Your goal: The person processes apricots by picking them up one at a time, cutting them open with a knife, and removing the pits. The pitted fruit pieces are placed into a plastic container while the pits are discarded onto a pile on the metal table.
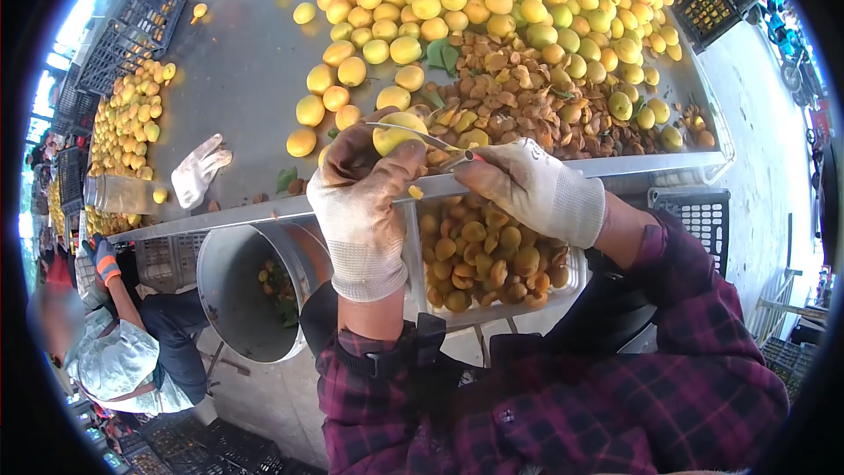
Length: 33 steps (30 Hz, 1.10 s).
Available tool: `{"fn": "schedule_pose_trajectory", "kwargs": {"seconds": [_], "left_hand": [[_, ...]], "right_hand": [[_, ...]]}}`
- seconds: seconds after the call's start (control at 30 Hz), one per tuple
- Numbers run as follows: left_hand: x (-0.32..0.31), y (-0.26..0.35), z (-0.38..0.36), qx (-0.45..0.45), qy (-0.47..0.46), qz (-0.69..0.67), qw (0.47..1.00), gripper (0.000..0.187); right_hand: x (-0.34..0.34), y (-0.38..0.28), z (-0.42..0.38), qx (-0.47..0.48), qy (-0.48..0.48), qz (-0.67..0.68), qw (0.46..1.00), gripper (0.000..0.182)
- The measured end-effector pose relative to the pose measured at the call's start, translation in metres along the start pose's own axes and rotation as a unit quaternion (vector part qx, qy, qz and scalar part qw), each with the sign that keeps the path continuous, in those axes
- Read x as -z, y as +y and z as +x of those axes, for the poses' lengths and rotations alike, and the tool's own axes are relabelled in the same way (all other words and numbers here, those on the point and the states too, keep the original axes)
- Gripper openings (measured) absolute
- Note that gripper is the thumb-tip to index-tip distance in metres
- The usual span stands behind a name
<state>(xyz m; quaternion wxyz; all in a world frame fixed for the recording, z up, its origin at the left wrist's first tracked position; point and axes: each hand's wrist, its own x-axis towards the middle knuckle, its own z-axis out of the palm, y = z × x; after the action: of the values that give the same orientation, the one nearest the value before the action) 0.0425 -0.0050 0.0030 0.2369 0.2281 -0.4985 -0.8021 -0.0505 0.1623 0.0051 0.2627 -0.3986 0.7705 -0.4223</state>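
In my gloved left hand point(359, 198) is a yellow apricot point(397, 134), pinched between thumb and bare-looking stained fingertips. My right hand point(536, 189), in a white knit glove cut away at the fingertips, grips a small knife point(450, 158). Its thin curved blade reaches across the apricot's surface; much of the handle is hidden in my fingers. Both hands are over the table's near edge, close together. Just below them sits a bin of halved apricots point(492, 255). Beyond the hands lies a heap of brown pits and scraps point(527, 92).
Whole apricots point(457, 0) are piled on the metal table point(255, 62). A loose white glove point(200, 171) lies on it. Below the edge stands a large bucket point(220, 299) with leaves and fruit inside. Black crates point(145, 13) flank the table. Another person point(119, 352) sits at left.
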Motion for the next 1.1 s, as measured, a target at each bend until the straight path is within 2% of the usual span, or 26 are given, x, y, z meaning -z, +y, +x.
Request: {"fn": "schedule_pose_trajectory", "kwargs": {"seconds": [0.07, 0.13, 0.23, 0.27, 0.33, 0.47, 0.53, 0.6, 0.67, 0.7, 0.77, 0.9, 0.97, 1.0, 1.07, 1.1], "left_hand": [[0.001, 0.0, 0.0, -0.016, 0.017, 0.017, 1.0, 0.034], [0.006, -0.006, 0.0, -0.009, 0.023, -0.038, 0.999, 0.025], [0.009, -0.012, 0.004, -0.011, 0.035, -0.041, 0.998, 0.032], [0.009, -0.013, 0.005, -0.012, 0.034, -0.044, 0.998, 0.032], [0.01, -0.012, 0.005, -0.014, 0.016, -0.032, 0.999, 0.033], [0.004, -0.001, 0.004, -0.019, 0.016, -0.026, 0.999, 0.024], [0.0, -0.002, 0.002, -0.035, -0.006, -0.027, 0.999, 0.031], [-0.003, -0.004, 0.002, -0.045, 0.011, -0.057, 0.997, 0.035], [0.0, -0.003, 0.0, -0.065, -0.004, -0.013, 0.998, 0.034], [-0.002, -0.001, -0.001, -0.065, -0.001, -0.013, 0.998, 0.034], [-0.008, 0.007, -0.005, -0.016, 0.039, 0.072, 0.997, 0.033], [-0.006, 0.003, -0.002, -0.042, 0.022, 0.067, 0.997, 0.035], [-0.006, 0.005, -0.002, -0.034, 0.0, 0.075, 0.997, 0.033], [-0.006, 0.004, -0.001, -0.035, 0.0, 0.076, 0.996, 0.033], [-0.006, 0.0, 0.001, -0.072, -0.011, 0.067, 0.995, 0.033], [-0.007, -0.005, 0.002, -0.07, -0.012, 0.069, 0.995, 0.033]], "right_hand": [[-0.004, -0.003, 0.003, -0.004, 0.001, 0.003, 1.0, 0.038], [-0.015, -0.003, 0.004, -0.012, 0.005, 0.008, 1.0, 0.037], [-0.041, -0.001, 0.01, 0.073, 0.104, 0.133, 0.983, 0.033], [-0.039, -0.005, 0.009, 0.073, 0.104, 0.13, 0.983, 0.033], [-0.032, -0.017, 0.011, -0.012, 0.068, 0.096, 0.993, 0.034], [-0.032, -0.013, 0.014, 0.04, 0.093, 0.107, 0.989, 0.035], [-0.025, -0.015, 0.016, 0.009, 0.067, 0.134, 0.989, 0.037], [-0.023, -0.018, 0.015, 0.015, 0.067, 0.133, 0.989, 0.038], [-0.02, -0.027, 0.012, -0.047, 0.023, 0.124, 0.991, 0.038], [-0.026, -0.024, 0.012, -0.047, 0.021, 0.124, 0.991, 0.038], [-0.043, -0.012, 0.012, 0.025, 0.093, 0.176, 0.98, 0.041], [-0.042, -0.012, 0.012, 0.014, 0.094, 0.159, 0.983, 0.046], [-0.036, -0.017, 0.011, -0.019, 0.06, 0.241, 0.968, 0.049], [-0.031, -0.019, 0.011, -0.018, 0.06, 0.242, 0.968, 0.049], [-0.017, -0.022, 0.012, -0.091, -0.013, 0.231, 0.969, 0.05], [-0.02, -0.025, 0.011, -0.101, -0.004, 0.235, 0.967, 0.05]]}}
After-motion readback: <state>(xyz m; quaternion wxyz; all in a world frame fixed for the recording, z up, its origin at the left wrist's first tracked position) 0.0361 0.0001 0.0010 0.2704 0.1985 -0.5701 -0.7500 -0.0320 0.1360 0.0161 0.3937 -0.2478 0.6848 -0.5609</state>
